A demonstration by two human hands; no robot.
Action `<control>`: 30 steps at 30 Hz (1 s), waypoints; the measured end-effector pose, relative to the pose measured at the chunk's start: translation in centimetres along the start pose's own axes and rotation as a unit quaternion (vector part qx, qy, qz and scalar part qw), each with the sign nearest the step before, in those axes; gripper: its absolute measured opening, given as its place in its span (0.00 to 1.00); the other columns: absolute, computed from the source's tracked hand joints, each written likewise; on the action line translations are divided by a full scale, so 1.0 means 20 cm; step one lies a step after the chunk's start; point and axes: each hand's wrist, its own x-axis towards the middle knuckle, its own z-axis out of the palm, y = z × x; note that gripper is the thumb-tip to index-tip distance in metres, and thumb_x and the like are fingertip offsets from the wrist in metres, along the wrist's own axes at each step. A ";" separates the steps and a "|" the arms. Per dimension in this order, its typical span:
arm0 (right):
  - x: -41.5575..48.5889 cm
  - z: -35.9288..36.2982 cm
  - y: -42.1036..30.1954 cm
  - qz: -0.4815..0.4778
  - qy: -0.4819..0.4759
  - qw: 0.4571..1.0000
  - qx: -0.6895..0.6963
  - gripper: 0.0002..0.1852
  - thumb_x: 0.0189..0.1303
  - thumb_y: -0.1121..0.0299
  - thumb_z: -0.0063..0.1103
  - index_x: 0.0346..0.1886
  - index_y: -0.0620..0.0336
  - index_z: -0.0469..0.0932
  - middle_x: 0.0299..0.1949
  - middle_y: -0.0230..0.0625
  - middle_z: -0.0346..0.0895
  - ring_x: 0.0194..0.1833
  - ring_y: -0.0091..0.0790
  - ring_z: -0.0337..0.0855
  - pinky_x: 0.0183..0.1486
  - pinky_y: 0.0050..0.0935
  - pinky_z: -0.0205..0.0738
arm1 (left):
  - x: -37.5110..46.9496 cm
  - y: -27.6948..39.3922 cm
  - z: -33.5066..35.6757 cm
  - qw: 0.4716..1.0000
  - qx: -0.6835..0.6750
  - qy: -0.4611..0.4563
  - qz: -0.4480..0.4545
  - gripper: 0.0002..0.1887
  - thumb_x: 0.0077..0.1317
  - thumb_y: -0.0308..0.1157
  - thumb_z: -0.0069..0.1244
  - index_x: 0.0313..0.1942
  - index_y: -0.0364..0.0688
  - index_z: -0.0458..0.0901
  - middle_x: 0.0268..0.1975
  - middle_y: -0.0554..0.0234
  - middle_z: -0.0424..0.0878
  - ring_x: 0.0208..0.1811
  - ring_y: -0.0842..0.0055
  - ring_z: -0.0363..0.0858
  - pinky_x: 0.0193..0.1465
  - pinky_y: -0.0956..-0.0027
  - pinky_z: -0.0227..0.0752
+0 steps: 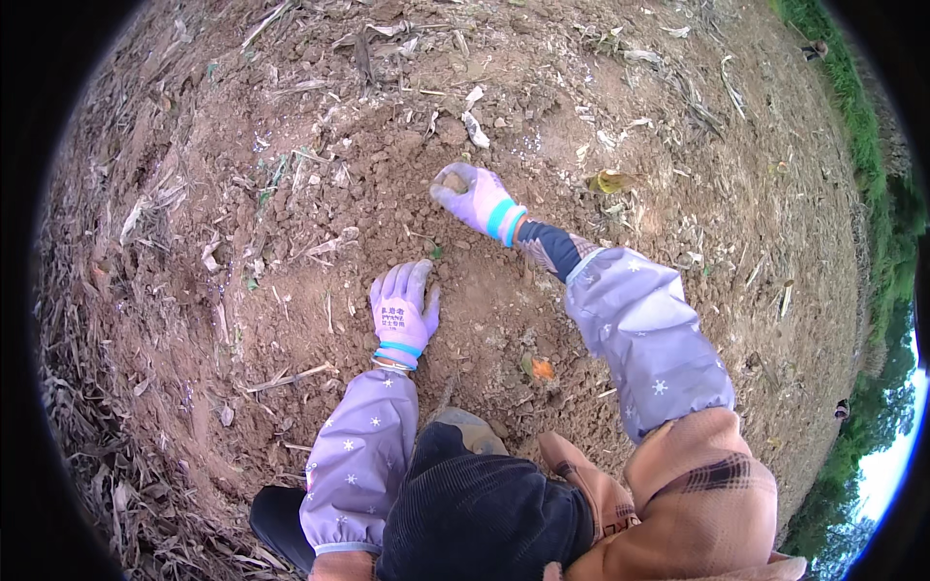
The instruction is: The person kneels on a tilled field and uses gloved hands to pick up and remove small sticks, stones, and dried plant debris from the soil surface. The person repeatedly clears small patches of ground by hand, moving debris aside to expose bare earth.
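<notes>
My right hand (pixel 472 200), in a lilac knit glove with a turquoise cuff, is reached forward over loose brown soil (pixel 378 189). Its thumb and fingers curl around a rounded brown lump (pixel 455 181); whether this is a clod or a tuber I cannot tell. Nearer to me, my left hand (pixel 403 305) rests palm down on the ground in a matching glove that bears writing. Its fingers are stretched out with the thumb apart, and the palm side is hidden. A small green leaf (pixel 436 252) lies just beyond its fingertips.
Dry husks (pixel 476 129) and stalks (pixel 290 378) are strewn over the field. A yellowed leaf (pixel 612 181) is right of my right hand, an orange leaf (pixel 542 369) nearer me. My dark-trousered knee (pixel 487 494) fills the bottom. Green grass (pixel 850 87) borders the far right.
</notes>
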 end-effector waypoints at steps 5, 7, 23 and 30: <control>0.17 -0.37 0.03 0.119 0.136 0.969 0.166 0.34 0.59 0.52 0.70 0.56 0.75 0.75 0.45 0.44 0.84 0.46 0.36 0.83 0.51 0.32 0.75 | -0.02 -0.04 -0.04 1.000 0.007 0.007 0.000 0.24 0.58 0.35 0.60 0.56 0.47 0.77 0.52 0.60 0.81 0.55 0.63 0.77 0.62 0.56 0.64; 0.28 -0.59 0.20 0.071 0.257 0.951 0.157 0.20 0.63 0.58 0.66 0.48 0.67 0.82 0.39 0.34 0.85 0.42 0.27 0.81 0.48 0.28 0.73 | 0.02 0.03 0.00 1.000 -0.015 0.010 0.009 0.24 0.58 0.35 0.60 0.56 0.47 0.77 0.52 0.60 0.81 0.55 0.63 0.77 0.62 0.56 0.64; 0.35 -0.80 0.33 0.148 0.183 0.971 -0.041 0.23 0.61 0.57 0.68 0.56 0.55 0.77 0.37 0.35 0.84 0.32 0.29 0.84 0.33 0.33 0.82 | 0.05 0.06 0.03 0.999 -0.034 0.012 0.020 0.24 0.58 0.34 0.60 0.56 0.46 0.77 0.52 0.59 0.81 0.55 0.62 0.77 0.62 0.55 0.64; 0.27 -0.26 -0.01 0.033 0.022 0.954 -0.299 0.57 0.43 0.41 0.77 0.76 0.43 0.56 0.78 0.45 0.48 0.74 0.61 0.55 0.72 0.51 0.60 | 0.01 0.00 -0.04 1.000 -0.005 -0.006 0.000 0.23 0.57 0.34 0.59 0.55 0.47 0.78 0.52 0.59 0.82 0.55 0.62 0.77 0.63 0.56 0.63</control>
